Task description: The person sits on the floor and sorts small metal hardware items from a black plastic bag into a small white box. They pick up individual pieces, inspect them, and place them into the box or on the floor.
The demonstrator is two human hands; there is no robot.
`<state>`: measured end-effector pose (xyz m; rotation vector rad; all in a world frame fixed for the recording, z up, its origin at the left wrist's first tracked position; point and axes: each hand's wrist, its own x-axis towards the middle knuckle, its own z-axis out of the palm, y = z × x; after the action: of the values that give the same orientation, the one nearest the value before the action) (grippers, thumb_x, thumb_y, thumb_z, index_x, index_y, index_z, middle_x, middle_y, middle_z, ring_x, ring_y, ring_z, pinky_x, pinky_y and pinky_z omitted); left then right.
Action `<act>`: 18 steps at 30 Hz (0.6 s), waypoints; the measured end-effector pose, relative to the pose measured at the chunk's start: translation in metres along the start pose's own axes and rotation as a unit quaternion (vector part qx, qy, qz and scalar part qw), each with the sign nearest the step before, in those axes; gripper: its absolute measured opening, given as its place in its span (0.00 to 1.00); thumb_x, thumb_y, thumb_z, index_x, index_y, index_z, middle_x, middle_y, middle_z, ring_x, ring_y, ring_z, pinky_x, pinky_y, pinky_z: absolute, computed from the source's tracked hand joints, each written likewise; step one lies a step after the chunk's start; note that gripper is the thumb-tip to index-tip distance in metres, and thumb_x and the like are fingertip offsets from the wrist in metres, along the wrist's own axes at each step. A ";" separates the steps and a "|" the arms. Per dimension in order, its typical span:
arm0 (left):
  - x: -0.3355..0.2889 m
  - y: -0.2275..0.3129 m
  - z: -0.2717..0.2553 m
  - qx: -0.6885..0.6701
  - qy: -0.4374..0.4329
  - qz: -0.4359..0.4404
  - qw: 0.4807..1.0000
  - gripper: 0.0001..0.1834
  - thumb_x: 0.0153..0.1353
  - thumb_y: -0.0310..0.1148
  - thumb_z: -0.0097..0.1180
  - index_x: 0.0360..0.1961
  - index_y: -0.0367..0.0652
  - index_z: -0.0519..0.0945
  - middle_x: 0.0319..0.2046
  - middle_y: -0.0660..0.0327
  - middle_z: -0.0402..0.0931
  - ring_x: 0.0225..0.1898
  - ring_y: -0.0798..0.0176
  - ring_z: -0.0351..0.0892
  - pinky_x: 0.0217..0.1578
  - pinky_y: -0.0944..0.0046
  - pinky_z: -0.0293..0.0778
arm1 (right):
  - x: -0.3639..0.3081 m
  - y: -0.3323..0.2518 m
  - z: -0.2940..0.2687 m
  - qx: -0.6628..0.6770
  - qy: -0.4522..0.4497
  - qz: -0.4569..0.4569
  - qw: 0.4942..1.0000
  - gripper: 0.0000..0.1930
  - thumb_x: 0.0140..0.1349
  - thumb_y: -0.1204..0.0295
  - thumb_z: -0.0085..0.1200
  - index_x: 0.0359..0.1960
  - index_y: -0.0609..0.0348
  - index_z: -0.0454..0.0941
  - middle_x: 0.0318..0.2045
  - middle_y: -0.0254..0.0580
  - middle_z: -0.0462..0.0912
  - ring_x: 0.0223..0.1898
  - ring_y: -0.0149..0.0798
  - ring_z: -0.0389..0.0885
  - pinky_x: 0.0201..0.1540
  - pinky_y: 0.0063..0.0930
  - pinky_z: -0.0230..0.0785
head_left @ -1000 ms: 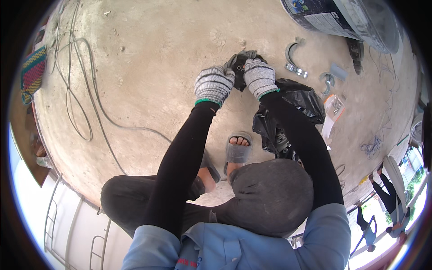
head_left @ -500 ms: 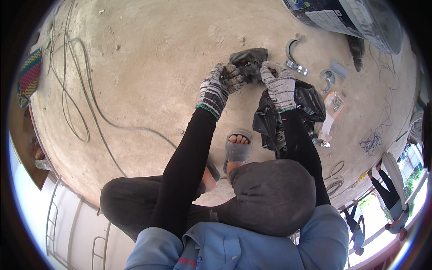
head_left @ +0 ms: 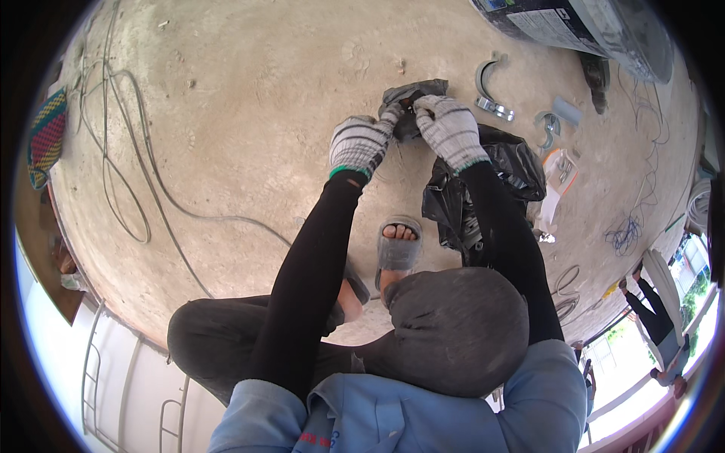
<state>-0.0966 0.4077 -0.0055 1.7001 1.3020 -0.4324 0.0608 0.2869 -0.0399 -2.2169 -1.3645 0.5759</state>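
Observation:
A small black plastic bag (head_left: 408,130) is held just above the concrete floor, its mouth pulled apart; small dark contents show there but are too small to name. My left hand (head_left: 361,143), in a grey-and-white striped knit glove, pinches the bag's left edge between thumb and fingers. From the right, my right hand (head_left: 451,132), gloved alike, has its fingers closed at the bag's mouth; its fingertips are partly hidden. Below my right wrist a larger black plastic bag (head_left: 521,162) lies open on the floor, with metal-looking pieces inside, partly covered by my forearm.
Metal pipe clamps (head_left: 495,107) lie right of the small bag, near another curved clamp half (head_left: 547,130). A large bucket (head_left: 589,34) stands at the far right. Cable (head_left: 151,162) loops across the left floor, and thin blue wire (head_left: 625,240) tangles at right. Another person (head_left: 657,317) is in the background.
My right hand has moved left over the small bag's mouth. My left hand has turned, its thumb now at the bag's edge. The hands are closer together.

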 end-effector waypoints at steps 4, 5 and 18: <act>0.025 0.003 0.003 0.127 -0.053 -0.003 0.990 0.32 0.64 0.59 0.53 0.33 0.36 0.87 0.30 0.42 0.83 0.40 0.41 0.85 0.44 0.48 0.78 | 0.019 -0.018 0.015 -0.148 -0.133 0.116 0.973 0.17 0.60 0.57 0.60 0.45 0.53 0.84 0.41 0.48 0.86 0.47 0.50 0.85 0.51 0.43 0.77; 0.027 0.000 0.004 0.136 -0.044 0.001 0.990 0.30 0.64 0.58 0.53 0.33 0.36 0.87 0.31 0.42 0.84 0.41 0.41 0.85 0.44 0.48 0.78 | 0.019 -0.026 0.018 -0.174 -0.119 0.116 0.970 0.19 0.59 0.56 0.61 0.45 0.54 0.84 0.42 0.48 0.86 0.48 0.50 0.84 0.52 0.43 0.77; 0.003 -0.006 0.004 0.102 0.002 0.066 0.993 0.25 0.66 0.51 0.52 0.37 0.37 0.87 0.35 0.42 0.83 0.41 0.40 0.84 0.46 0.48 0.78 | 0.017 -0.018 0.046 -0.193 -0.124 0.041 0.972 0.12 0.63 0.66 0.53 0.45 0.55 0.80 0.42 0.49 0.85 0.45 0.48 0.85 0.47 0.45 0.77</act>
<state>-0.1000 0.4064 -0.0129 1.9446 1.1722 -0.4974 0.0287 0.3176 -0.0679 -2.5909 -1.6309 0.6827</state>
